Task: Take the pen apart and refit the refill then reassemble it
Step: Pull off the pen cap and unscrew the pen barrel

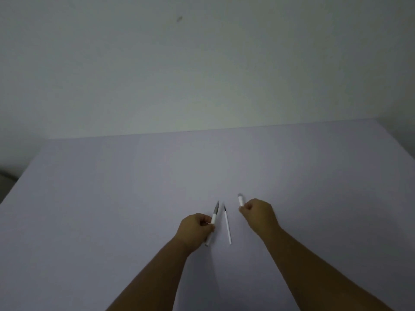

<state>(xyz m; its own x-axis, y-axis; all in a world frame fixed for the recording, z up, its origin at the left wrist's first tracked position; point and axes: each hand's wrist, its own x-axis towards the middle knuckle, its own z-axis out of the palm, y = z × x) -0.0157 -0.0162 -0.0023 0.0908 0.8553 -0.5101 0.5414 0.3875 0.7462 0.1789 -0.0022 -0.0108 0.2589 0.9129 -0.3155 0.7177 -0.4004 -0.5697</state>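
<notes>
The pen lies in parts on a pale table (112, 198). My left hand (196, 230) grips the white pen barrel (213, 218), whose grey tip section points away from me and whose open rear end shows below my fist. A thin white refill (227, 225) with a dark tip lies flat on the table between my hands, touched by neither. My right hand (258, 214) is closed on a short white cap piece (240, 199) with a grey end; only the cap's far end shows past my fingers.
The table's far edge (213, 131) meets a plain light wall. Its left edge runs diagonally at the left side of the view, with a dark floor area (5, 180) beyond it.
</notes>
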